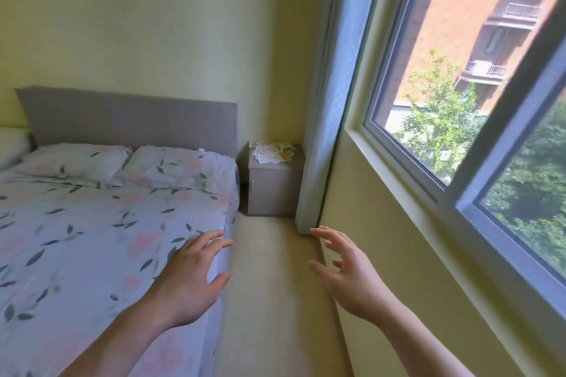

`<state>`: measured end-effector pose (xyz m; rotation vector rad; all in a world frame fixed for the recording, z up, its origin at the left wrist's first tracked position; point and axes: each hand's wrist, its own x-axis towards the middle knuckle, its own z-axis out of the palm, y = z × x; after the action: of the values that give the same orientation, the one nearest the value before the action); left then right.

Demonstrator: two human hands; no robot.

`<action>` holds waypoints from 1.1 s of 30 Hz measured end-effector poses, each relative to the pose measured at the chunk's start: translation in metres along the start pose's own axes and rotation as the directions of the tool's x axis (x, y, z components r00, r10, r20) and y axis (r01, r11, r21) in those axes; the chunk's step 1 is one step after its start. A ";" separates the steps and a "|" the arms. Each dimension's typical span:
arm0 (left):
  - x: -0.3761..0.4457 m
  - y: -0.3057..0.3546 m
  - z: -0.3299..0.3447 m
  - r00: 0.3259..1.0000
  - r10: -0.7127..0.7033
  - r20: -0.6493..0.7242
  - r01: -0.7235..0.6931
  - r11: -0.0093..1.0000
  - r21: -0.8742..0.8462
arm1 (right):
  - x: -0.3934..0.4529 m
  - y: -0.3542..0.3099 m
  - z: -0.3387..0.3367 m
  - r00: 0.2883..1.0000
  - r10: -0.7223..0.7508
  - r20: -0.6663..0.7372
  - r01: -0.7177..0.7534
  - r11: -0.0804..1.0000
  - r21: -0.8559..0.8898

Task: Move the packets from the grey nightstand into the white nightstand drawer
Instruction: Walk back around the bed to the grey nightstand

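Between the bed and the window wall, the person's left hand (pixel 191 280) and right hand (pixel 344 269) hang in the air with fingers spread and relaxed, both empty and touching nothing. By that evidence the task looks barely begun: nothing has been picked up, and the loose heap of small white and pale-yellow paper packets (pixel 272 152) lies on top of the grey box-shaped nightstand (pixel 271 190), well apart from both hands at the far end of the aisle. The white nightstand and its drawer are not in view, so every packet is left to carry, as far as can be judged. The packets look thin, flat and light, overlapping at odd angles, likely to slide when gathered. The nightstand has a matte laminate face with a small knob on its front. Just beside the left hand runs the bed (pixel 92 239), covered in soft pale cotton printed with pink blossoms and dark leaves, backed by a grey upholstered headboard (pixel 131 118). Smooth beige floor (pixel 269 254) leads to the nightstand; a pale blue curtain (pixel 324 131) hangs beside the glazed window (pixel 459 86).
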<state>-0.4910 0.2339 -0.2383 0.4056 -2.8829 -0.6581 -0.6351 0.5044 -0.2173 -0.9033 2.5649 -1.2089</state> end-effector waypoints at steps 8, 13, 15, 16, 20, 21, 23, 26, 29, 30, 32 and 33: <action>0.182 -0.015 -0.013 1.000 0.017 0.006 -0.017 1.000 -0.015 | 0.163 0.035 -0.014 0.999 0.010 -0.036 -0.008 0.999 0.043; 0.293 -0.008 -0.008 0.997 0.071 0.021 -0.072 0.997 0.007 | 0.260 0.072 -0.035 0.999 0.017 -0.051 -0.015 0.999 0.042; 0.339 -0.007 -0.001 0.997 0.076 0.013 -0.077 0.997 0.022 | 0.302 0.090 -0.043 0.999 0.008 -0.052 -0.005 0.999 0.051; 0.357 -0.007 0.002 0.997 0.072 0.009 -0.072 0.997 0.024 | 0.319 0.097 -0.046 0.999 0.010 -0.042 -0.007 0.998 0.060; 0.440 -0.005 0.016 0.999 0.040 0.016 -0.040 0.999 0.025 | 0.400 0.135 -0.058 1.000 0.002 -0.015 0.000 0.996 0.086; 0.461 -0.005 0.020 1.000 0.026 0.017 -0.026 0.999 0.023 | 0.423 0.146 -0.062 1.000 0.003 -0.013 -0.002 0.996 0.090; 0.497 -0.005 0.022 1.000 -0.013 0.009 0.012 1.000 0.009 | 0.470 0.162 -0.070 1.000 -0.006 0.006 0.005 0.996 0.095; 0.544 -0.013 0.024 0.997 -0.073 -0.007 0.073 0.997 -0.006 | 0.540 0.172 -0.077 0.997 -0.037 0.068 0.030 0.994 0.103; 0.581 -0.031 0.025 0.990 -0.136 -0.031 0.137 0.991 -0.001 | 0.605 0.177 -0.074 0.991 -0.061 0.117 0.046 0.992 0.122; 0.592 -0.039 0.025 0.987 -0.159 -0.038 0.159 0.987 -0.002 | 0.625 0.178 -0.071 0.988 -0.068 0.137 0.050 0.990 0.130; 0.617 -0.055 0.027 0.978 -0.203 -0.039 0.203 0.979 -0.006 | 0.663 0.182 -0.064 0.981 -0.084 0.173 0.061 0.989 0.138; 0.630 -0.063 0.027 0.975 -0.220 -0.042 0.220 0.976 -0.009 | 0.682 0.183 -0.059 0.978 -0.089 0.190 0.063 0.988 0.138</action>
<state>-1.0815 0.0041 -0.2334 0.7373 -2.8198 -0.6785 -1.2888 0.2319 -0.2446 -1.0436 2.2882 -1.2261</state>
